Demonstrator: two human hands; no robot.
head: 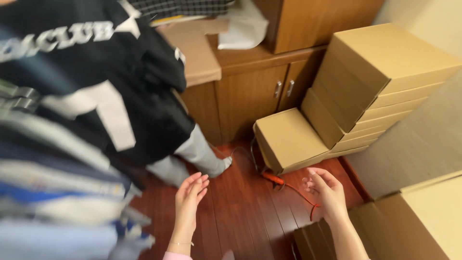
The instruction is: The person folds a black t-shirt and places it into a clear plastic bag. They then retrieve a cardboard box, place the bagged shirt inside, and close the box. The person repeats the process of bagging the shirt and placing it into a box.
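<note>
- the left hand [188, 198] hangs bare over the floor, fingers straight and pressed together, palm turned inward, gripping nothing; a thin bracelet circles the wrist above a pink cuff.
- the right hand [326, 191] is spread and loose, fingers fanned and softly curled, also grasping nothing.
- nearest the right fingertips lies an orange cord [297, 191], thin and glossy, with a thicker plug-like end near the lowest box; it snakes over the boards just beside the right hand, and whether the fingers touch it cannot be told.
- below both hands runs the wooden floor [240, 212], dark reddish planks with a polished shine.
- a single flat cardboard box [287, 137] leans tilted on the floor, matte tan, with crisp square edges.
- behind it rises a slanted stack of cardboard boxes [380, 82], the same smooth tan board, each flat and rectangular.
- more cardboard cartons [418, 226] sit at the lower right, touching the right forearm's side.
- a brown wooden cabinet [255, 94] stands at the back, with a fine grain and two small metal handles side by side.
- on its top lie a folded tan sheet [197, 50] and a white crumpled bag [245, 26].
- hanging clothes [82, 96] fill the left: a soft black garment with white patches, and striped blue and grey fabrics blurred below.
- a grey trouser leg [199, 154] drapes to the floor beneath them.
</note>
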